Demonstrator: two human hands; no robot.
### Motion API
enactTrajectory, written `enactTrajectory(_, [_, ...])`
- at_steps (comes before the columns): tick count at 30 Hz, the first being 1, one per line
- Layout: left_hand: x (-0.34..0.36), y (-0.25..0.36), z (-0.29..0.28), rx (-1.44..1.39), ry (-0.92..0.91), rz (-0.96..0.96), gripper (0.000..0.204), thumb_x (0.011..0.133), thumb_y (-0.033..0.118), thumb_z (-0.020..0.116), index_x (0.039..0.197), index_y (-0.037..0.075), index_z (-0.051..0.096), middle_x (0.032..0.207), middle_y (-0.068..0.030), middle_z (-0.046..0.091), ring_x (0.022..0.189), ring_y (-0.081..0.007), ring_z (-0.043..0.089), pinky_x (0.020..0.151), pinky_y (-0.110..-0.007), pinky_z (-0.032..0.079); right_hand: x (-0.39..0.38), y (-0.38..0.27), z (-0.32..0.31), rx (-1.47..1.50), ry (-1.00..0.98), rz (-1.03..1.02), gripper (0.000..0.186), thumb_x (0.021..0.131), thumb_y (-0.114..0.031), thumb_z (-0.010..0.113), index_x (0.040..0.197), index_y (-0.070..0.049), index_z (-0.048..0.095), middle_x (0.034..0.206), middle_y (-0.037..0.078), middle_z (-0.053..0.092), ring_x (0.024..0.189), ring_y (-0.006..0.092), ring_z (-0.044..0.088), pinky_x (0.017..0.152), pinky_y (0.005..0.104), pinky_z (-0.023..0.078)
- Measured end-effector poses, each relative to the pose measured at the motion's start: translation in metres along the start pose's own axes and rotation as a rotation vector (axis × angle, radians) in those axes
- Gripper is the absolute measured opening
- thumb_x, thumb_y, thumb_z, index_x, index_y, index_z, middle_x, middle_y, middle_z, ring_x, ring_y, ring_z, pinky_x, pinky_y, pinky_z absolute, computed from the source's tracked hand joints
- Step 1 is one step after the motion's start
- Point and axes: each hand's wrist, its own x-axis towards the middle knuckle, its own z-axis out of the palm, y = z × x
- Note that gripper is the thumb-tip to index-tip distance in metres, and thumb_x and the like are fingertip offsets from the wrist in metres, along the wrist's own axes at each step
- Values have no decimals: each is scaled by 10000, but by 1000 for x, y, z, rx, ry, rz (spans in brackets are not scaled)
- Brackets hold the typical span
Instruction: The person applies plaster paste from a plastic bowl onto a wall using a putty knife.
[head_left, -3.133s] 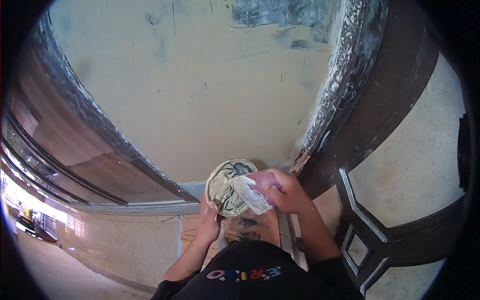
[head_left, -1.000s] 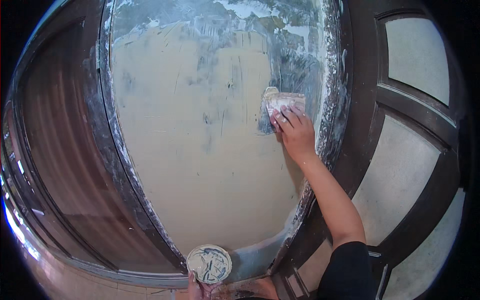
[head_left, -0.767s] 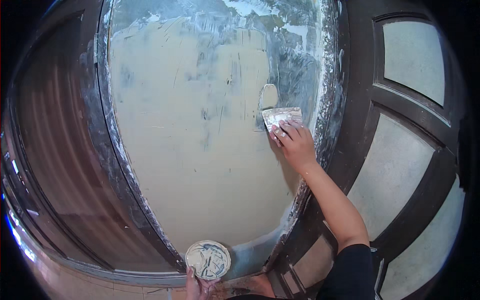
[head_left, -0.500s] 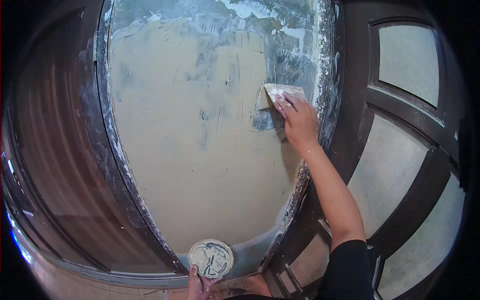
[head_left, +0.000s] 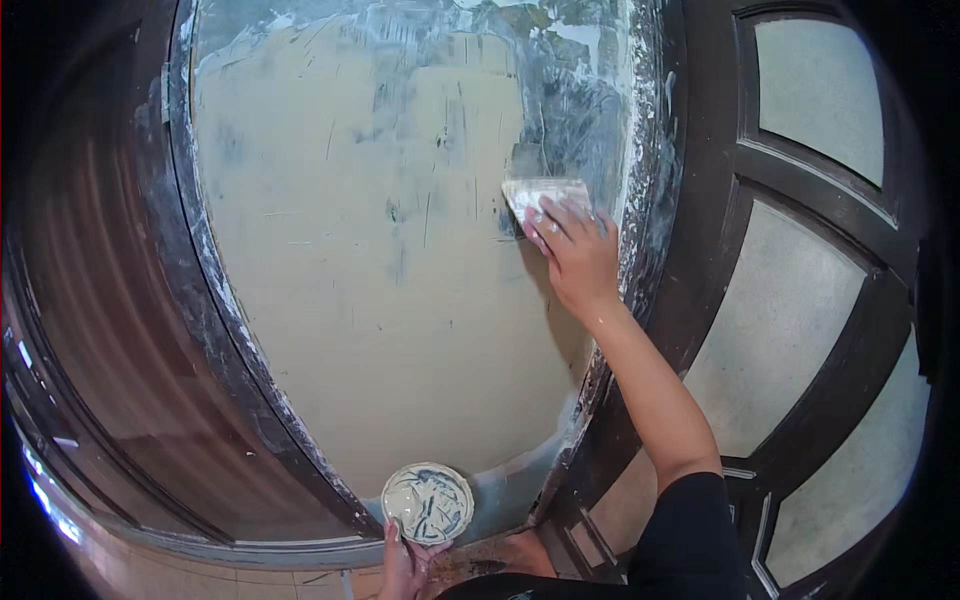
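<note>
My right hand (head_left: 578, 255) is closed on a flat putty spreader (head_left: 545, 193). Its broad blade, smeared with pale filler, lies against the right part of a large panel (head_left: 400, 340). Beige filler coats most of that panel, with scratches and dark patches showing through. Lower down, my left hand (head_left: 405, 562) holds a round tub (head_left: 428, 503) from beneath and its near side, thumb at the rim. Streaky pale filler covers what shows inside the tub. Some filler is stuck to my right fingers.
A worn, paint-flecked frame (head_left: 215, 255) borders the panel. Dark wood with a reddish-brown face (head_left: 100, 290) stands left; a dark door with pale panes (head_left: 785, 310) stands right. Bluish, thinly coated surface (head_left: 580, 90) shows at upper right. Tiled floor (head_left: 220, 577) lies below.
My right hand has drawn the spreader a little down the panel and tilted it differently, covering much of a dark patch. The tub stays in my left hand. The whole view has shifted slightly.
</note>
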Motion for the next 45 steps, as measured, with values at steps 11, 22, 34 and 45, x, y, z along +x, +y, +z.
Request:
enactTrajectory(11, [-1,0,-4,-21,-8,30,576,998,486,395,1452,143,306,1416,-152,476,1159,-381,595,818,-556,588,-8,7,8,-38,41,-72,380,852,-151,612,1224,-222,640,1270,-7,611,1160,231,554,1011,463,354])
enactTrajectory(22, [-3,4,6,-21,-7,71,500,1023,389,351,1466,182,249,1429,-167,444,1159,-397,588,763,-545,607,-26,-2,4,-5,-6,-34,383,864,-169,624,1242,-229,632,1289,-18,601,1139,220,541,982,420,369])
enactTrajectory(34, [-6,5,10,51,-11,44,492,1023,401,367,1437,148,286,1399,-170,480,1146,-397,601,778,-541,608,-19,-1,-6,16,17,-26,377,873,-171,609,1239,-251,643,1231,-23,626,1048,216,572,879,392,407])
enactTrajectory(45, [-5,6,6,43,-54,59,461,1053,341,274,1476,170,209,1453,-183,401,1183,-416,567,793,-581,591,-41,-23,12,87,-30,18,419,861,-133,625,1264,-246,636,1329,2,575,1186,259,514,1004,477,355])
